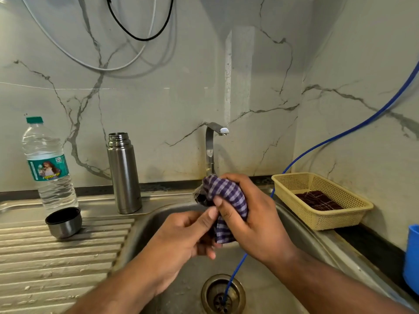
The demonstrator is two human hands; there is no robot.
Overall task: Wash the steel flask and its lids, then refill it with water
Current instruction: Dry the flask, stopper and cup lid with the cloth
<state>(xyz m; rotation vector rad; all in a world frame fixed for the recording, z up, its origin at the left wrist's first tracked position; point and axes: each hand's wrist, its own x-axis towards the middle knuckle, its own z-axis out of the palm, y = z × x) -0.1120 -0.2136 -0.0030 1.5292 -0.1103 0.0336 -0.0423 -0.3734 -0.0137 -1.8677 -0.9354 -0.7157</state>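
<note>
The steel flask (124, 175) stands upright and uncapped at the back of the sink's draining board. Its steel cup lid (64, 222) lies on the ribbed board to the left, open side up. Over the sink bowl, my right hand (256, 220) grips a purple checked cloth (229, 198) bunched round a small dark object (200, 198), mostly hidden, which may be the inner lid. My left hand (181, 241) pinches the cloth's lower edge from the left.
A plastic water bottle (48, 168) stands at the far left. The tap (213, 150) rises behind my hands, with no water running. A blue hose (235, 273) runs into the drain (223, 293). A yellow basket (322, 200) sits at right, a blue container (412, 257) at the right edge.
</note>
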